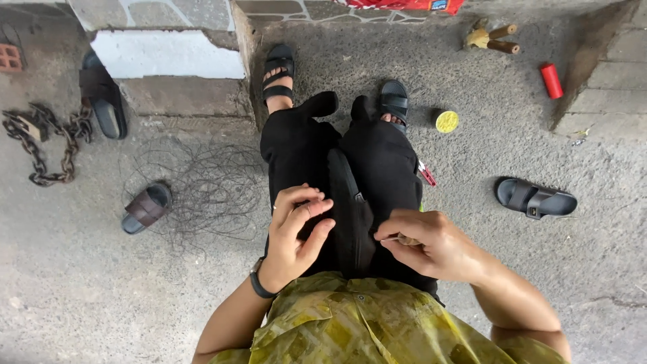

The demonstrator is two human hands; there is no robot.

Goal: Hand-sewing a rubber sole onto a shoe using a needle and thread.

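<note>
Grip closed in the right hand (431,246), pinching a short tan stick (404,239) lying left-right over the lap. Left hand (296,229) nearer the black pouch (350,216), fingers curled, pinching perhaps a thin strand, hard to tell.

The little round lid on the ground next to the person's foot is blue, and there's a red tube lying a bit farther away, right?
Not quite. The head view shows the little round lid is yellow, not blue. The rest holds: it lies on the ground beside the person's sandalled foot, and the red tube lies a bit farther away.
</note>
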